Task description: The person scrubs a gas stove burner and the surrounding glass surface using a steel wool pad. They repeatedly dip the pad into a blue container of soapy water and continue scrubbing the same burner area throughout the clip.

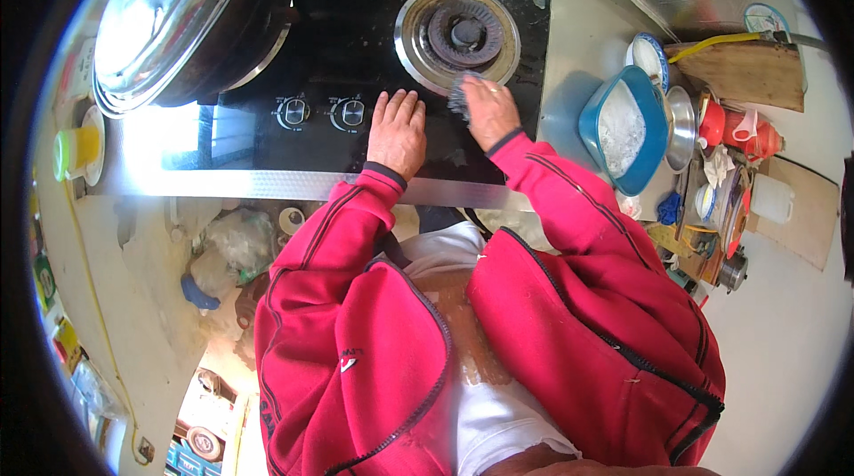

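Observation:
My right hand [490, 109] is closed on a grey metal scouring pad [459, 99], which touches the near rim of the round gas burner [465, 32] on the black glass cooktop [333, 22]. My left hand [399, 129] lies palm down on the glass near the front edge, fingers slightly apart, holding nothing. Beside it, to the left, are two control knobs [353, 113]. A large dark wok [240, 35] with a shiny metal lid [167, 15] covers the left burner.
A blue plastic basin [587, 122] of sudsy water stands right of the cooktop, with a bowl [657, 52] and a metal basin [682, 129] beyond it. A yellow hose [714, 43] runs behind them. At the left edge is a yellow cup with a green lid [75, 146].

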The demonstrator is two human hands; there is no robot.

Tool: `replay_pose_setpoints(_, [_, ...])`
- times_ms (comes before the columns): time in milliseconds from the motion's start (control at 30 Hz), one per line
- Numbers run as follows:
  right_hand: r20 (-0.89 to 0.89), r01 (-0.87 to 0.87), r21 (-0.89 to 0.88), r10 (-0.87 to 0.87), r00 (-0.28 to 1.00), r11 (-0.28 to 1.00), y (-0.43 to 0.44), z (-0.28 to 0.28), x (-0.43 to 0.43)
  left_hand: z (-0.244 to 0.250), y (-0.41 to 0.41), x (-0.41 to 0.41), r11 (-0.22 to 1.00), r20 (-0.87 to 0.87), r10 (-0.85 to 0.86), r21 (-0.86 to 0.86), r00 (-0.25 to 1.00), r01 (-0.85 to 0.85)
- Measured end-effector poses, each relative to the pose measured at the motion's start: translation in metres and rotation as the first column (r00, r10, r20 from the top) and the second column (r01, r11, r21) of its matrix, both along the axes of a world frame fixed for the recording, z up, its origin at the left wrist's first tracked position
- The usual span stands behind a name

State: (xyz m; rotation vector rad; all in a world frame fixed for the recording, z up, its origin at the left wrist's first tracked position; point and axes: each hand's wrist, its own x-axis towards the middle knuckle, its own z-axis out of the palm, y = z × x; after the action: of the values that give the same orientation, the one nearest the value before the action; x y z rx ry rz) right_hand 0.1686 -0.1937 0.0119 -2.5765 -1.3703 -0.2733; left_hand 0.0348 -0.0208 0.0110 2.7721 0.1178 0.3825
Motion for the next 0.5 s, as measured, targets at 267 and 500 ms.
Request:
replay_pose_setpoints(267, [-0.153, -0.093, 0.148, 0.115, 0.982, 0.985, 0.011, 0.030, 0.000, -0.001, -0.010, 0.001, 1.000, -0.034, -0.027, -0.015, 0.999, 0.027])
replay_pose_setpoints(500, [0.089, -0.009, 0.056, 0.004, 0.996, 0.998, 0.073, -0.005, 0.003, -0.001, -0.005, -0.001, 1.000, -0.025, -0.022, -0.013, 0.999, 0.021])
